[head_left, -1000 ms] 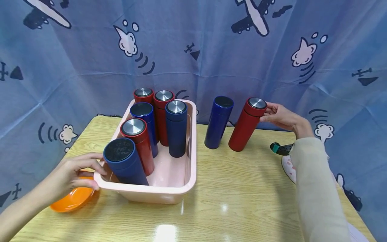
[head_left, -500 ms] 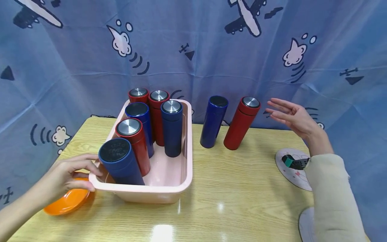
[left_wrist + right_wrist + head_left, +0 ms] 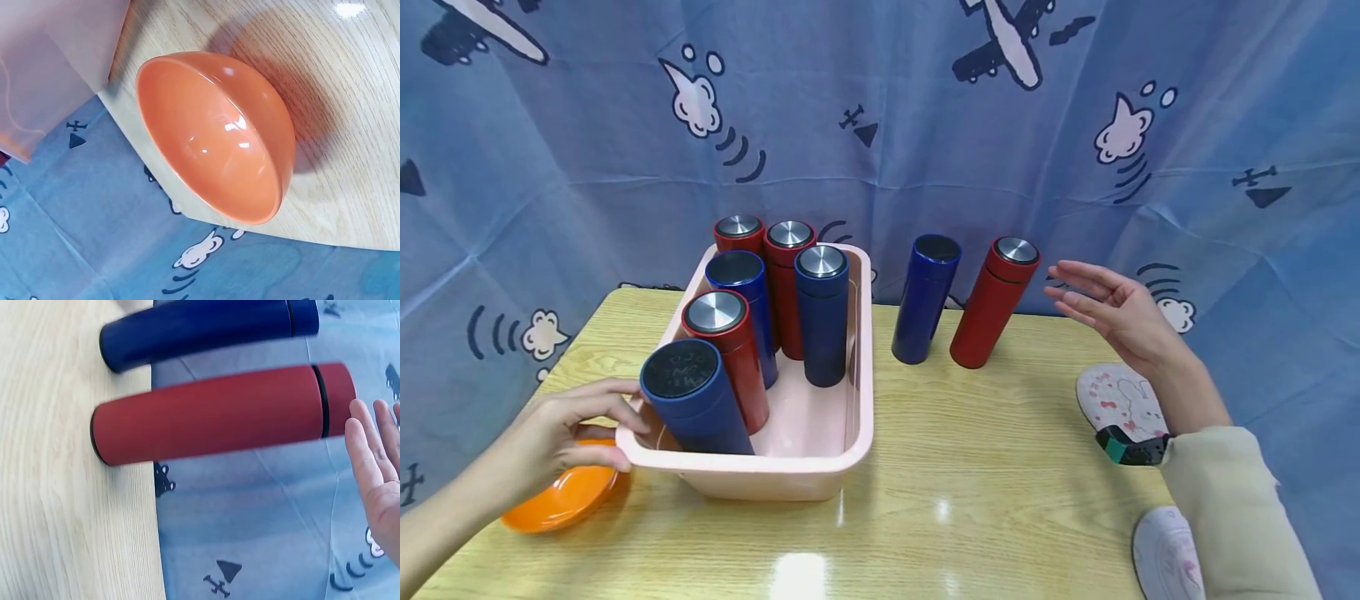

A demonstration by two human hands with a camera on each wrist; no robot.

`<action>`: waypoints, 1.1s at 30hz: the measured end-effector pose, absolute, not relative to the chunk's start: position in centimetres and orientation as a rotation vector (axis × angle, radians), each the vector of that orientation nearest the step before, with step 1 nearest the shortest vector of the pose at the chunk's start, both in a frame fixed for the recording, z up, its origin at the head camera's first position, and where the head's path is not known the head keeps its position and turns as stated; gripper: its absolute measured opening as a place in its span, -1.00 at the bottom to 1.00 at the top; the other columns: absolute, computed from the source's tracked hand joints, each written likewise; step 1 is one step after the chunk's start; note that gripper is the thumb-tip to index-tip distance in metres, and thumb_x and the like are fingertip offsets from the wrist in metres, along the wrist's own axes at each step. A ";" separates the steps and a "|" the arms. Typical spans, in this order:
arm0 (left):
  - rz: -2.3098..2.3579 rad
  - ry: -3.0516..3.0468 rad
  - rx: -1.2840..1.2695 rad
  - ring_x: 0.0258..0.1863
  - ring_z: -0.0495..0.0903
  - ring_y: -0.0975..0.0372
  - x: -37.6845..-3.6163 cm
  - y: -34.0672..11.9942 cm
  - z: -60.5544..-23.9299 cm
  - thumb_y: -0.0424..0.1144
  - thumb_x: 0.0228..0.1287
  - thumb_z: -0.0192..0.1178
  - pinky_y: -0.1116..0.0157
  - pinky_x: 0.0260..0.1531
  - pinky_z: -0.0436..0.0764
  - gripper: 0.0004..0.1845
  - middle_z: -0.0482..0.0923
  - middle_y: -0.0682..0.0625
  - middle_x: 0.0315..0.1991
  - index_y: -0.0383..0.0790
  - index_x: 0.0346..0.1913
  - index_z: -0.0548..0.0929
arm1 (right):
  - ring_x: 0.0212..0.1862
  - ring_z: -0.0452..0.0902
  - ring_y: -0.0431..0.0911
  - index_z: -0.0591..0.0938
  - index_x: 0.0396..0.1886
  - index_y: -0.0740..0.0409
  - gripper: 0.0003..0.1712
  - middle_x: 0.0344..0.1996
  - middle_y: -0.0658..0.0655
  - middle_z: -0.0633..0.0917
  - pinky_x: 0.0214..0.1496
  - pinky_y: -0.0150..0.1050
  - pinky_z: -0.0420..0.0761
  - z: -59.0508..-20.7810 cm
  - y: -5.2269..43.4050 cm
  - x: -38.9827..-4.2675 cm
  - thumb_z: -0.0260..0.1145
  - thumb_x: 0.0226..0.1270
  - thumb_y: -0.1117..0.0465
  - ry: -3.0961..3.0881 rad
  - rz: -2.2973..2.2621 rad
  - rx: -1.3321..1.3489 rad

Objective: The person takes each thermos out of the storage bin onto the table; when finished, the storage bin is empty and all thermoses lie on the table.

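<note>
1. Here we note the right hand (image 3: pixel 1112 312) held in the air with fingers straight and slightly spread, holding nothing; the red flask (image 3: pixel 994 302) stands just beside the fingertips (image 3: pixel 365 447), apart from them.
2. We see the flask upright on the wooden table (image 3: pixel 985 467), its long axis vertical, lid end up, near the table's far edge by the curtain.
3. We record a matte red body, a red cap set off by a dark seam, and a flat silver top. A blue flask (image 3: pixel 925 298) stands just to its left.
4. We find the left hand (image 3: pixel 568 429) gripping the near-left rim of the pink bin (image 3: pixel 820 471), fingers curled over the edge. Six flasks stand inside.
5. We see an orange bowl (image 3: pixel 215 134) just beside the bin, under that hand.
</note>
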State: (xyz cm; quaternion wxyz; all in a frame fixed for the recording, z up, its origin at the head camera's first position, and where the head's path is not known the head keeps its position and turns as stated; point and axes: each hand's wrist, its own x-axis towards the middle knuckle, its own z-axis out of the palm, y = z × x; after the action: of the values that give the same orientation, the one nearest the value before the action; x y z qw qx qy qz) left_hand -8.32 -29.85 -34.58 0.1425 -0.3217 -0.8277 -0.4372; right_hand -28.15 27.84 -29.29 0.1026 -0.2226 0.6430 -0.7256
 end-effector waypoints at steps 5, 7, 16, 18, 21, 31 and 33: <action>-1.253 -2.376 -0.934 0.09 0.45 0.49 -8.4 -30.0 -34.8 -0.56 -0.37 0.47 0.57 -0.26 0.62 -0.54 0.53 0.25 0.05 -0.19 -0.26 0.68 | 0.10 0.58 -0.12 0.43 0.29 0.24 -0.52 0.11 0.02 0.61 0.14 -0.31 0.54 -29.3 26.8 -26.8 0.01 0.42 0.54 1.831 -2.111 -0.754; -1.250 -2.376 -0.929 0.09 0.45 0.50 -8.4 -30.0 -34.8 -0.53 -0.35 0.47 0.57 -0.27 0.62 -0.57 0.52 0.26 0.05 -0.19 -0.26 0.68 | 0.10 0.58 -0.11 0.43 0.29 0.24 -0.52 0.12 0.03 0.61 0.15 -0.30 0.53 -29.3 26.2 -26.4 0.00 0.42 0.55 1.818 -2.091 -0.787; -1.244 -2.385 -0.915 0.08 0.45 0.50 -8.3 -29.9 -34.7 -0.58 -0.40 0.46 0.57 -0.27 0.62 -0.53 0.53 0.27 0.04 -0.18 -0.26 0.69 | 0.11 0.57 -0.12 0.38 0.33 0.23 -0.52 0.16 0.02 0.58 0.17 -0.31 0.53 -29.9 22.5 -24.6 0.06 0.44 0.46 1.886 -1.935 -0.775; -1.253 -2.384 -0.915 0.08 0.45 0.51 -8.3 -29.9 -34.8 -0.56 -0.38 0.47 0.57 -0.27 0.62 -0.54 0.53 0.27 0.04 -0.17 -0.26 0.69 | 0.12 0.57 -0.11 0.36 0.34 0.25 -0.51 0.16 0.02 0.57 0.18 -0.30 0.53 -30.2 21.6 -24.4 0.08 0.44 0.44 1.882 -1.907 -0.756; -1.266 -2.381 -0.920 0.09 0.44 0.50 -8.3 -29.9 -34.9 -0.55 -0.35 0.46 0.57 -0.26 0.62 -0.56 0.52 0.26 0.05 -0.17 -0.26 0.68 | 0.12 0.56 -0.09 0.37 0.33 0.24 -0.51 0.17 0.03 0.57 0.17 -0.28 0.55 -30.7 20.3 -24.2 0.13 0.43 0.41 1.882 -1.875 -0.741; -1.261 -2.384 -0.929 0.10 0.44 0.49 -8.2 -29.8 -34.7 -0.67 -0.46 0.44 0.55 -0.25 0.62 -0.45 0.51 0.25 0.07 -0.16 -0.25 0.68 | 0.19 0.51 -0.06 0.34 0.33 0.33 -0.47 0.18 0.08 0.57 0.18 -0.14 0.53 -32.3 16.2 -23.8 0.17 0.40 0.39 1.812 -1.840 -0.835; -1.261 -2.384 -0.927 0.09 0.44 0.49 -8.2 -29.7 -34.6 -0.67 -0.45 0.44 0.55 -0.25 0.62 -0.45 0.51 0.25 0.07 -0.15 -0.25 0.68 | 0.21 0.49 -0.04 0.35 0.33 0.33 -0.46 0.20 0.13 0.55 0.19 -0.15 0.53 -32.2 15.3 -23.7 0.21 0.39 0.36 1.836 -1.811 -0.850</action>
State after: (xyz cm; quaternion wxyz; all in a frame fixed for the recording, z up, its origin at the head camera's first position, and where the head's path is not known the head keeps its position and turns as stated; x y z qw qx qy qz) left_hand -8.17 -29.73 -34.60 0.1442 -0.3215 -0.8272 -0.4376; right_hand -23.75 15.29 -32.24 0.2113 -0.3060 0.6608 -0.6519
